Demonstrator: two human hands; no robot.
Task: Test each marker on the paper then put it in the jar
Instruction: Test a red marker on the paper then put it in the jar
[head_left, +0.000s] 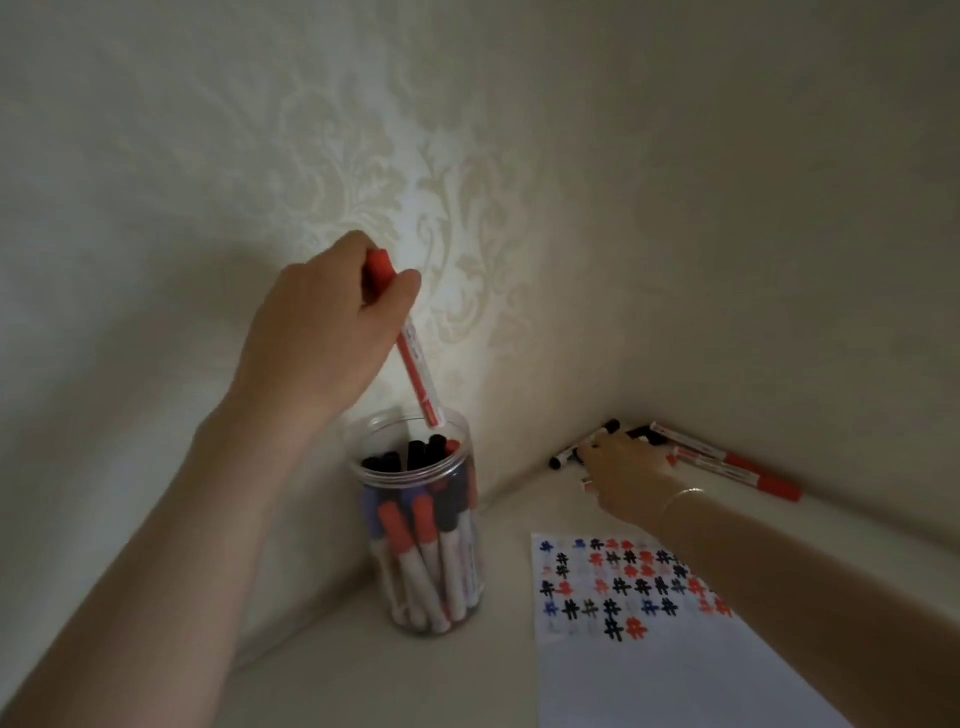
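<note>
Your left hand (322, 332) is raised above the jar (415, 525), its grip pinching a red marker (415, 369) by the cap, barrel slanting down with its end at the jar's rim. Your right hand (628, 478) reaches flat over the loose markers (727, 460) in the desk (467, 686) corner; its fingers are hidden, so you cannot tell its grip. One jar, one paper (675, 670); the jar's markers are too crowded to count.

left hand (332, 332) raised, pinching — right hand (626, 480) reaching forward.
</note>
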